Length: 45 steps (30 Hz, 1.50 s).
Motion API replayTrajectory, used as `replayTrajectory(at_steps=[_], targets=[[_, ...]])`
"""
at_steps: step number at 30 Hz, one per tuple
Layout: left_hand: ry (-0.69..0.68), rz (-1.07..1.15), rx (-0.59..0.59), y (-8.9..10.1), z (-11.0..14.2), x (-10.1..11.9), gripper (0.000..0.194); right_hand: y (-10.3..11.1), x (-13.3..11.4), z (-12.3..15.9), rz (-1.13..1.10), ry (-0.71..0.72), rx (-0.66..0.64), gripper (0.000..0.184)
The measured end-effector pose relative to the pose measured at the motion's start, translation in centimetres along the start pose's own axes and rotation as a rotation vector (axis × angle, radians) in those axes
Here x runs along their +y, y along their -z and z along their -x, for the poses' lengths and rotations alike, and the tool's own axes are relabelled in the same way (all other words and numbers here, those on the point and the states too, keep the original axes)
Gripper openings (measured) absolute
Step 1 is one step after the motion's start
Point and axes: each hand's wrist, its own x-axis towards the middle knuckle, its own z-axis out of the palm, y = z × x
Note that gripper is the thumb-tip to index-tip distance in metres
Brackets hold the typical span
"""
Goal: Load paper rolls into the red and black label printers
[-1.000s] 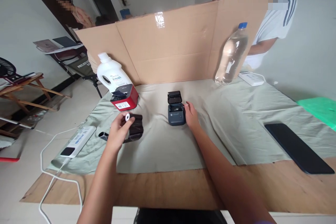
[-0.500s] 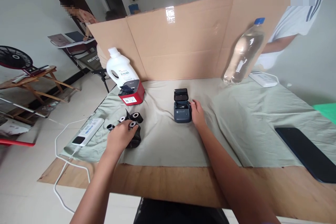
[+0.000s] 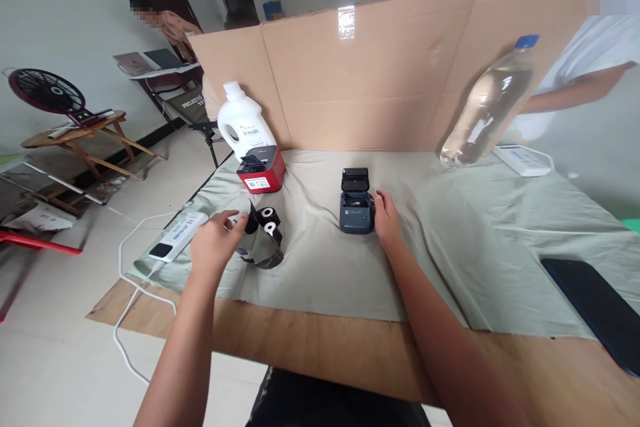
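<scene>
The left hand (image 3: pixel 215 243) has loosely curled fingers, thumb and forefinger parted, beside black rolls (image 3: pixel 275 217); whether they touch is unclear. The right hand's (image 3: pixel 388 219) bent fingers touch the printer (image 3: pixel 357 222), its lid up; any grip is hidden. Glossy film loops with pale cores lie on wrinkled cloth (image 3: pixel 310 273) over the wooden bench (image 3: pixel 320 340). A red box (image 3: pixel 273 177) stands behind the rolls, a cardboard screen (image 3: pixel 350 93) beyond.
</scene>
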Motion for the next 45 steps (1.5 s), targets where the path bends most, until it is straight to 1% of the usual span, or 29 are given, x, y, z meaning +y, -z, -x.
replayTrajectory(at_steps=[1, 2, 4, 6, 8, 9, 11, 12, 14, 16, 17, 20, 22, 23, 25, 26, 28, 29, 30, 31, 33, 34, 35, 37, 39, 40, 41, 43, 45], targets=[[0.030, -0.013, 0.045, 0.3, -0.4, -1.2, 0.047, 0.0, 0.1, -0.1, 0.004, 0.007, 0.003, 0.050], [0.046, -0.030, 0.065, 0.5, -0.7, -2.3, 0.046, 0.0, 0.2, -0.1, 0.008, 0.015, 0.008, 0.050], [0.034, -0.054, 0.060, 0.5, -1.4, -4.4, 0.046, -0.1, 0.4, -0.2, 0.009, 0.025, 0.013, 0.050], [-0.025, -0.052, 0.037, 0.3, -2.0, -5.8, 0.045, -0.1, 0.6, -0.4, 0.002, 0.023, 0.015, 0.050], [-0.126, -0.025, 0.036, 0.0, -2.5, -6.2, 0.045, -0.2, 0.8, -0.4, -0.008, 0.021, 0.012, 0.050], [-0.189, -0.008, 0.039, -0.1, -2.6, -5.9, 0.045, -0.2, 0.9, -0.5, -0.013, 0.023, 0.009, 0.049], [-0.334, 0.015, 0.018, -0.6, -2.9, -4.7, 0.047, -0.2, 1.0, -0.5, -0.018, 0.028, 0.005, 0.048], [-0.407, 0.013, -0.019, -0.9, -3.0, -3.9, 0.049, -0.1, 1.0, -0.5, -0.018, 0.030, 0.003, 0.048], [-0.527, -0.014, -0.133, -1.7, -3.3, -2.0, 0.054, -0.1, 1.0, -0.5, -0.014, 0.027, 0.007, 0.048], [-0.595, -0.041, -0.238, -2.5, -3.7, -0.3, 0.057, -0.1, 1.0, -0.5, -0.005, 0.023, 0.009, 0.048], [-0.612, -0.044, -0.270, -2.8, -4.0, 0.3, 0.055, -0.1, 1.0, -0.5, -0.002, 0.022, 0.009, 0.048], [-0.621, -0.014, -0.306, -3.3, -4.7, 1.2, 0.044, -0.1, 1.1, -0.6, 0.004, 0.020, 0.012, 0.048], [-0.581, 0.033, -0.294, -3.0, -5.1, 1.2, 0.035, -0.1, 1.1, -0.7, 0.007, 0.020, 0.014, 0.048], [-0.539, 0.075, -0.268, -2.8, -5.2, 1.2, 0.031, -0.1, 1.1, -0.7, 0.009, 0.020, 0.014, 0.048], [-0.416, 0.225, -0.170, -2.3, -4.9, 1.6, 0.032, -0.1, 0.9, -0.5, 0.017, 0.027, 0.016, 0.048], [-0.340, 0.350, -0.098, -2.1, -4.6, 2.1, 0.035, -0.1, 0.7, -0.3, 0.027, 0.039, 0.028, 0.048], [-0.174, 0.678, 0.039, -2.3, -3.4, 4.0, 0.041, -0.1, -0.1, 0.5, 0.073, 0.105, 0.067, 0.044], [-0.087, 0.862, 0.084, -2.6, -2.6, 5.3, 0.042, -0.2, -0.8, 0.9, 0.106, 0.167, 0.082, 0.041], [-0.001, 1.022, 0.073, -3.0, -1.7, 6.9, 0.045, -0.3, -1.7, 1.4, 0.135, 0.243, 0.079, 0.038], [0.081, 1.151, 0.042, -3.6, -0.8, 8.6, 0.048, -0.4, -2.8, 1.8, 0.155, 0.323, 0.049, 0.035], [0.185, 1.318, -0.107, -5.2, 1.0, 12.0, 0.050, -0.6, -5.4, 2.2, 0.151, 0.445, -0.090, 0.030], [0.217, 1.368, -0.149, -6.0, 1.7, 13.4, 0.050, -0.7, -6.8, 2.1, 0.132, 0.467, -0.190, 0.029], [0.234, 1.398, -0.168, -6.8, 2.3, 14.6, 0.050, -0.8, -8.1, 1.9, 0.119, 0.469, -0.295, 0.029], [0.244, 1.434, -0.147, -8.5, 3.0, 16.2, 0.051, -0.8, -10.2, 1.1, 0.148, 0.468, -0.491, 0.027], [0.244, 1.463, -0.123, -10.0, 3.3, 16.6, 0.052, -0.8, -11.2, 0.1, 0.246, 0.503, -0.645, 0.028], [0.245, 1.475, -0.122, -10.6, 3.3, 16.6, 0.054, -0.8, -11.3, -0.2, 0.302, 0.531, -0.696, 0.032], [0.246, 1.482, -0.125, -11.2, 3.4, 16.4, 0.055, -0.9, -11.1, -0.5, 0.354, 0.559, -0.726, 0.035], [0.241, 1.475, -0.137, -12.0, 3.6, 15.9, 0.056, -1.2, -10.5, -0.7, 0.421, 0.603, -0.742, 0.037], [0.197, 1.445, -0.142, -12.4, 3.7, 15.3, 0.053, -1.4, -10.0, -0.7, 0.445, 0.615, -0.744, 0.031]])
